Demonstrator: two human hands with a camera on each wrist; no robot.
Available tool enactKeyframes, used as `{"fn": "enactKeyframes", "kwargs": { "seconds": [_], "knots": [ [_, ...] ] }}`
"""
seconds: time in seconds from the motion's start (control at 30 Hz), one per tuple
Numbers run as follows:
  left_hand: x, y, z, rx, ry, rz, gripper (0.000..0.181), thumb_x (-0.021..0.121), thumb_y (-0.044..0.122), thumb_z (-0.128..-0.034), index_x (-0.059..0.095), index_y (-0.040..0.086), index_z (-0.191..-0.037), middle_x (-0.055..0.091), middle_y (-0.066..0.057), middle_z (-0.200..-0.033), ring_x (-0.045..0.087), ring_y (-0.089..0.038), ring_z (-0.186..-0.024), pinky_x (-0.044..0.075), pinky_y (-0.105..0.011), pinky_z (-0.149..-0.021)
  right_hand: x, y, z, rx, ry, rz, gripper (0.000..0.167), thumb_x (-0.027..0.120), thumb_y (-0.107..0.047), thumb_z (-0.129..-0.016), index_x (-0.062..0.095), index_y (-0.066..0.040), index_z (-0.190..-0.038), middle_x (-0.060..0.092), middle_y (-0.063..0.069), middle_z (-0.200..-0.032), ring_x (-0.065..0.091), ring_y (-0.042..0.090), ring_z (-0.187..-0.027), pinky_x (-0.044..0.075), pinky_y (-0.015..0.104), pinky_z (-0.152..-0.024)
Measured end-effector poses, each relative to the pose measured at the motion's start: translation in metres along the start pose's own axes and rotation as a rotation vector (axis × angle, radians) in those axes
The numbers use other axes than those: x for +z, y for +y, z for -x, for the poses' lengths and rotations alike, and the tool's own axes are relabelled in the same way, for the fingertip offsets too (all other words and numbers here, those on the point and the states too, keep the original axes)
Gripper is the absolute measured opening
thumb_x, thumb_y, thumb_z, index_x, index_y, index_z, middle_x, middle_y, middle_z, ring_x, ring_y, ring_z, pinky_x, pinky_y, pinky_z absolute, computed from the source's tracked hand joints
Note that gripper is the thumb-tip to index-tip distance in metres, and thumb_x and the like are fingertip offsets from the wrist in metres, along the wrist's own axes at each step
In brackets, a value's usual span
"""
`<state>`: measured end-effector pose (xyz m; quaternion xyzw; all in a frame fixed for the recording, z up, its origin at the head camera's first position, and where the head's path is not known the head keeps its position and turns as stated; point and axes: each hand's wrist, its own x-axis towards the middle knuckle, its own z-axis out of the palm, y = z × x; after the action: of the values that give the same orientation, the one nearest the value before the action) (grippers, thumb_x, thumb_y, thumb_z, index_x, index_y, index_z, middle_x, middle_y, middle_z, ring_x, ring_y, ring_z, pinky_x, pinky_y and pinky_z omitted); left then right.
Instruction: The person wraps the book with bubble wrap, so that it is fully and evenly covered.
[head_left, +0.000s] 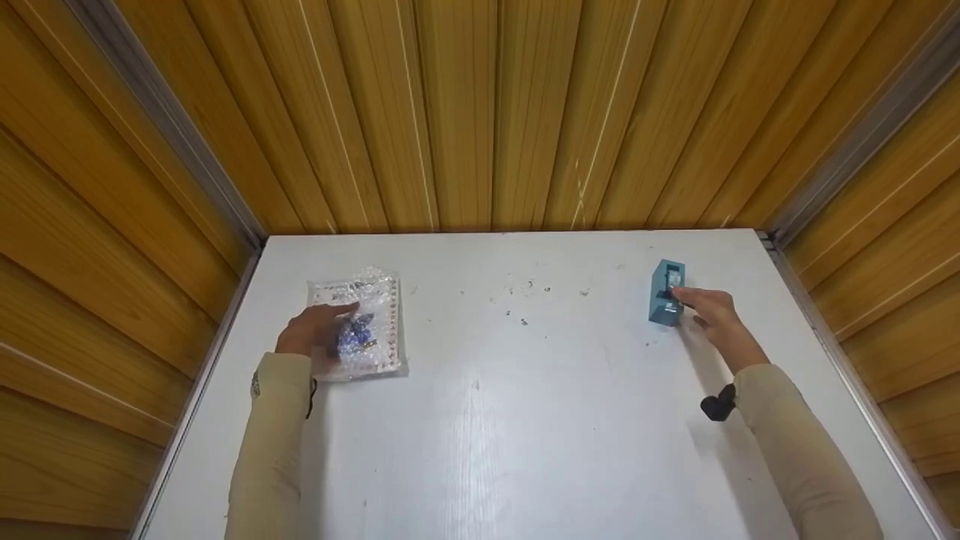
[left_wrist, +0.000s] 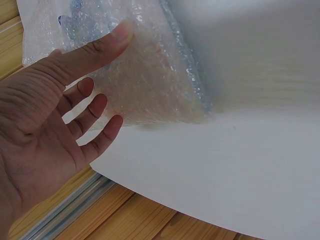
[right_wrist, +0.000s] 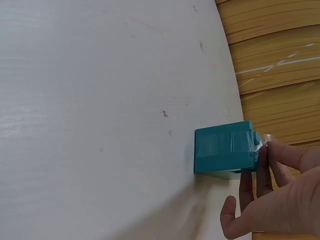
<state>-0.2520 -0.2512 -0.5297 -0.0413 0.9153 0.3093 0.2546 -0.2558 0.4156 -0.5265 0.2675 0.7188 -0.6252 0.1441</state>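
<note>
A flat package in bubble wrap (head_left: pixel 379 322), with a printed border and a blue patch, lies at the table's left. Over its left side is my left hand (head_left: pixel 311 330), fingers loosely bent. In the left wrist view its thumb (left_wrist: pixel 107 45) lies across the wrap (left_wrist: pixel 150 85), while the other fingers are spread at the near edge. A teal tape dispenser (head_left: pixel 661 306) with a clear tape roll (head_left: pixel 674 278) stands at the right. There my right hand (head_left: pixel 716 315) pinches at the clear tape (right_wrist: pixel 265 137); the exact fingertip contact is partly hidden.
The white table (head_left: pixel 480 427) bears small dark marks (head_left: pixel 523 322) near its back middle. Wood-patterned walls (head_left: pixel 457 112) rise at the back and both sides. A black wrist-worn piece (head_left: pixel 718 405) sticks out by the right cuff.
</note>
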Motion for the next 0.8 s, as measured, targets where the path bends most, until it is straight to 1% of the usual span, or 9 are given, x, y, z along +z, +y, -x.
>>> {"fn": "enactKeyframes", "kwargs": {
  "seconds": [0.07,0.13,0.23,0.3,0.47,0.57,0.6,0.7,0.8],
  "knots": [
    [0.001,0.0,0.001,0.039,-0.004,-0.059,0.081,0.072,0.005,-0.09,0.035,0.02,-0.16,0.026,-0.026,-0.166,0.021,-0.053,-0.152,0.018,-0.074,-0.12,-0.001,-0.003,0.0,-0.01,-0.001,0.009,0.049,0.068,-0.029,-0.099,0.056,-0.012,-0.143,0.074,-0.013,-0.105,0.021,0.028,-0.159,0.009,0.047,-0.132],
    [0.001,0.0,0.001,0.061,0.003,-0.097,0.094,0.075,-0.009,-0.0795,0.036,0.022,-0.16,0.028,-0.025,-0.165,0.022,-0.052,-0.152,0.018,-0.073,-0.12,-0.003,-0.004,0.002,-0.026,-0.025,-0.01,0.034,0.069,-0.029,-0.098,0.068,-0.016,-0.129,0.068,-0.026,-0.079,0.031,0.025,-0.154,0.009,0.047,-0.132],
    [0.001,-0.001,0.001,0.059,0.002,-0.11,0.093,0.073,-0.01,-0.0798,0.036,0.021,-0.16,0.028,-0.025,-0.165,0.023,-0.052,-0.152,0.019,-0.072,-0.12,-0.005,0.002,0.002,-0.052,-0.079,-0.04,0.014,0.07,-0.028,-0.098,0.077,-0.025,-0.109,0.074,-0.025,-0.083,0.043,0.019,-0.141,0.008,0.048,-0.132],
    [0.001,-0.002,0.0,0.039,-0.003,-0.095,0.094,0.073,-0.01,-0.0803,0.035,0.022,-0.16,0.027,-0.024,-0.166,0.022,-0.052,-0.152,0.02,-0.072,-0.12,-0.006,0.006,0.003,-0.054,-0.132,-0.091,0.015,0.068,-0.027,-0.099,0.08,-0.025,-0.108,0.076,-0.024,-0.088,0.04,0.017,-0.142,0.006,0.046,-0.132],
    [0.002,-0.002,0.0,-0.032,-0.017,-0.009,0.083,0.069,-0.001,-0.0901,0.033,0.026,-0.16,0.024,-0.021,-0.168,0.019,-0.052,-0.153,0.018,-0.073,-0.121,-0.007,0.015,0.004,0.0,-0.219,-0.283,0.017,0.064,-0.023,-0.102,0.081,-0.024,-0.102,0.076,-0.02,-0.095,0.008,0.018,-0.161,-0.002,0.04,-0.132],
    [0.003,-0.001,0.0,-0.058,-0.008,0.03,0.067,0.063,0.016,-0.0995,0.034,0.021,-0.16,0.024,-0.023,-0.167,0.019,-0.052,-0.153,0.018,-0.072,-0.122,-0.006,0.019,0.005,0.018,-0.224,-0.346,0.019,0.062,-0.021,-0.103,0.08,-0.023,-0.099,0.077,-0.018,-0.096,0.002,0.016,-0.162,-0.003,0.037,-0.132],
    [0.003,-0.001,0.001,-0.078,-0.004,0.066,0.065,0.06,0.027,-0.1018,0.034,0.018,-0.16,0.024,-0.024,-0.167,0.019,-0.052,-0.153,0.018,-0.071,-0.122,-0.007,0.019,0.005,0.017,-0.225,-0.343,0.02,0.061,-0.021,-0.103,0.08,-0.023,-0.1,0.077,-0.018,-0.096,0.001,0.016,-0.162,-0.003,0.038,-0.132],
    [0.003,0.001,0.003,-0.141,0.015,0.172,0.078,0.056,0.054,-0.0998,0.032,0.012,-0.16,0.023,-0.024,-0.168,0.019,-0.05,-0.154,0.019,-0.069,-0.123,-0.007,0.019,0.006,0.019,-0.213,-0.305,0.019,0.06,-0.024,-0.104,0.078,-0.025,-0.106,0.076,-0.02,-0.096,0.006,0.016,-0.161,-0.001,0.039,-0.132],
    [0.003,0.002,0.004,-0.191,0.022,0.256,0.093,0.054,0.069,-0.0936,0.029,0.01,-0.161,0.021,-0.024,-0.168,0.017,-0.051,-0.154,0.019,-0.07,-0.123,-0.007,0.017,0.007,0.029,-0.2,-0.284,0.018,0.063,-0.027,-0.102,0.075,-0.026,-0.115,0.071,-0.019,-0.101,0.019,0.018,-0.155,0.007,0.041,-0.132]
  ]
}}
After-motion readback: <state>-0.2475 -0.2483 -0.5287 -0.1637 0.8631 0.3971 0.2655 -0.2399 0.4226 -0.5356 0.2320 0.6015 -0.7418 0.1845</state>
